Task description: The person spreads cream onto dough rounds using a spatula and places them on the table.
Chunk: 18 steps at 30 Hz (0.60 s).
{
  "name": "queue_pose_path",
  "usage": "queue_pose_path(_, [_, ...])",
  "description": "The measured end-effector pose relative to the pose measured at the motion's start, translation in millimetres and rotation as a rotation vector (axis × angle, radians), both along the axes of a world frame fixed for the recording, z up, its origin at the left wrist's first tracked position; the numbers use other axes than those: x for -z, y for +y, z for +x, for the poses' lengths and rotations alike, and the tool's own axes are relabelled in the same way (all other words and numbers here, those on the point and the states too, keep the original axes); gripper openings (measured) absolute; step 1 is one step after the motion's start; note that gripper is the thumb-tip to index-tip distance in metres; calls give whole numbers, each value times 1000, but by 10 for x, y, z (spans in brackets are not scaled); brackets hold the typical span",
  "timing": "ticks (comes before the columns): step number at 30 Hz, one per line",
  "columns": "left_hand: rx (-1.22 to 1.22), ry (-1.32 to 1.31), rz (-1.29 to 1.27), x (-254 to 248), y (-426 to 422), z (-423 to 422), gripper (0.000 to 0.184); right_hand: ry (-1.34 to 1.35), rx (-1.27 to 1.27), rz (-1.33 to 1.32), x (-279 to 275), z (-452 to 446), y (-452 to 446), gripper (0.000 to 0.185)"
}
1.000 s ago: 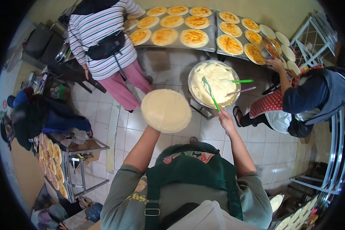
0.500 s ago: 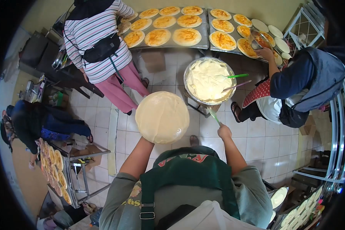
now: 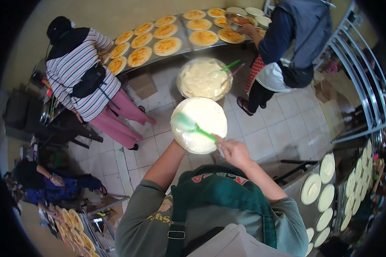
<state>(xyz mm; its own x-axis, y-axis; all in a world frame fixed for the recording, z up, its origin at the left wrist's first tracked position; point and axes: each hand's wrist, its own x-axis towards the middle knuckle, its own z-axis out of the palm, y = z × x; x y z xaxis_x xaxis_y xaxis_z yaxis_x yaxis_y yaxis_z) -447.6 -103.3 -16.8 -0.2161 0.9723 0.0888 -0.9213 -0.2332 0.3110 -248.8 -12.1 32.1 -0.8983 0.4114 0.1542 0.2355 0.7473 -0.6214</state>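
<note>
A round pale dough base (image 3: 210, 118) with a whitish spread on top rests on my left hand, which is hidden under it; only the wrist (image 3: 180, 147) shows. My right hand (image 3: 236, 153) is closed around the handle of a green spatula (image 3: 206, 133). Its blade is blurred by motion over the left part of the base. Just beyond stands a large bowl (image 3: 180, 85) of thick cream-coloured mixture (image 3: 201, 77), partly overlapped by the base. A green-handled utensil (image 3: 230, 65) and a purplish handle (image 3: 236, 73) stick out of the mixture.
Orange-topped rounds (image 3: 167, 46) line a long metal table (image 3: 182, 45) at the back. One person (image 3: 85, 77) stands at its left; another (image 3: 298, 38) holds a bowl (image 3: 238, 20) at its right. Pale rounds (image 3: 311, 188) lie on a table at right. A third person (image 3: 51, 184) is at left.
My right hand has brought the spatula from beside the bowl onto the base. The base now looks whiter on top. My view has shifted to the right, showing more of the right-hand table.
</note>
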Motion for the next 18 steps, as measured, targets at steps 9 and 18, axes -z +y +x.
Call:
queue_pose_path(9, [74, 266, -97, -55, 254, 565, 52, -11, 296, -380, -177, 1119, -92, 35])
queue_pose_path(18, [367, 298, -24, -253, 771, 1471, 51, -56, 507, -47, -123, 1937, -840, 35])
